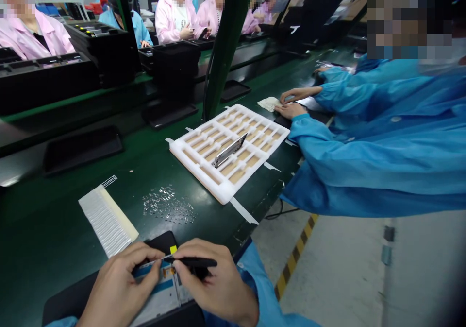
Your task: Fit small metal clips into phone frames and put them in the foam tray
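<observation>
Your flat device (163, 300) shows a pale, dull metallic face with smooth blue strips, and your pen-like tool (198, 262) looks like matt black plastic. The black pad (67, 295) beneath is matt too. Your sheet of strips (107, 222) has a ribbed, shiny, film-like surface, while the small pieces (167, 204) glint like bright metal. Before you, the white tray (224, 193) looks like soft matt foam with cardboard-like brown bases; its upright frame (230, 151) is glossy metal. Your green tabletop (209, 232) is smooth with a sheen; your blue sleeve (267, 290) is creased cloth.
</observation>
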Demonstrator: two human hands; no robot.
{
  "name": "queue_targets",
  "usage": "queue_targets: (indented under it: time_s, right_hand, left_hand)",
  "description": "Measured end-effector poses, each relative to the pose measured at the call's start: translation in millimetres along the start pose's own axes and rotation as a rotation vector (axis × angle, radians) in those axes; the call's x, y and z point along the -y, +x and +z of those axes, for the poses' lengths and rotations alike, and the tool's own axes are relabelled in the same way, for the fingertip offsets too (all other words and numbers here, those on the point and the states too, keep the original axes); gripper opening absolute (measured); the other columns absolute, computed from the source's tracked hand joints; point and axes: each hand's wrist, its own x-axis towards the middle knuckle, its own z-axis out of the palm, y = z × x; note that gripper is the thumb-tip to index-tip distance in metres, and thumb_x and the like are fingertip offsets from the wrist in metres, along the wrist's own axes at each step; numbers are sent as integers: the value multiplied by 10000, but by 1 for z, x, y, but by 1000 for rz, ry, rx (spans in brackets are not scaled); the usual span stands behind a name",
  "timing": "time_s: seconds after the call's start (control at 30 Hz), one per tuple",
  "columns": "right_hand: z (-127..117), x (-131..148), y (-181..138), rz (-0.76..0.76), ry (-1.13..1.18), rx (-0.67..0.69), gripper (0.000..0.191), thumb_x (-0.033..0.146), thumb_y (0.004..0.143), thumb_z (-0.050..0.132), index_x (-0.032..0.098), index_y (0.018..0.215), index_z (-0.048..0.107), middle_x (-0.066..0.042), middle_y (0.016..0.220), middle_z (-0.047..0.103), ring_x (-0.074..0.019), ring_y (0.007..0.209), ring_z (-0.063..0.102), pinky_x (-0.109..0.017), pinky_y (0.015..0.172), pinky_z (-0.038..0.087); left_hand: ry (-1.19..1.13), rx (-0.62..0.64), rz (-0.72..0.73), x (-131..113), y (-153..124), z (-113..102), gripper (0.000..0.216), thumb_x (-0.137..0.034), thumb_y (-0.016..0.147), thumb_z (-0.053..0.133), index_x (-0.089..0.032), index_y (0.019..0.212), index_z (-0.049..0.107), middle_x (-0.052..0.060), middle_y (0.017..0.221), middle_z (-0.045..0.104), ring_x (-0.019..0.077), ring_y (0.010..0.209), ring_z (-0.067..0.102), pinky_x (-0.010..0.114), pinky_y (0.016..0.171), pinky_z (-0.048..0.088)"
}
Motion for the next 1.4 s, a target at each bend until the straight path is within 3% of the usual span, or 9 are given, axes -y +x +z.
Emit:
queue_targets:
  time_s: [0.17,0.47,0.7,0.93,1.07,1.17,1.27,1.4]
  right_hand:
    - [1,2,-4,-45,8,-18,226,100,957,719,229,1117,813,-90,972,855,-229,854,831,-321,795,696]
    - [0,-3,-7,-81,-38,74,210,108,1002,688,191,1169,783,-126,1048,829,-241,938,815,-334,872,688]
    - [0,-4,-12,-133,-116,102,224,117,1032,658,212,1213,750,-120,1096,810,-230,964,794,-332,905,674]
    - [5,-2,-14,-117,-187,128,182,102,1028,636,186,1141,750,-114,1040,792,-233,935,771,-328,897,646]
    - [12,4,-15,-79,-260,87,184,128,1054,606,200,1131,756,-93,1034,789,-236,942,765,-333,899,632]
    - [13,6,-15,-85,-228,67,194,133,1050,598,198,1113,770,-87,1020,792,-232,943,773,-318,887,630]
    - [7,7,-12,-35,-107,36,166,138,1003,636,186,1059,785,-82,979,795,-210,896,789,-266,836,630]
    - [-10,11,-7,14,-42,-90,137,153,965,657,178,1005,786,-80,929,796,-196,835,794,-236,762,619]
  left_hand:
    - [11,-2,-17,2,-1,0,250,-470,1040,597,-344,1014,812,-29,1021,809,171,960,776,249,826,583]
    - [68,-5,65,0,0,-1,284,-506,1073,571,-361,1116,812,-39,1008,804,143,926,785,206,791,594]
    - [249,-99,384,-6,-1,-18,280,-341,1080,534,-306,1204,783,-18,1041,840,127,933,821,154,836,625]
    - [590,-248,608,-9,-13,-21,488,-407,1159,388,-225,1084,834,-5,898,850,167,768,819,251,728,648]
    - [590,-207,450,6,4,-42,460,-527,1136,427,-300,1115,826,-32,1002,860,145,891,824,210,808,639]
    - [677,-320,257,37,38,-71,548,-630,1099,388,-286,1161,811,18,1191,842,230,1079,803,328,961,635]
    - [763,-446,146,67,76,-99,598,-542,1098,334,-156,1187,781,160,1278,788,365,1179,736,497,1003,601]
    - [880,-456,77,85,103,-116,426,-416,1095,420,-169,1158,761,141,1198,783,316,1072,745,413,880,602]
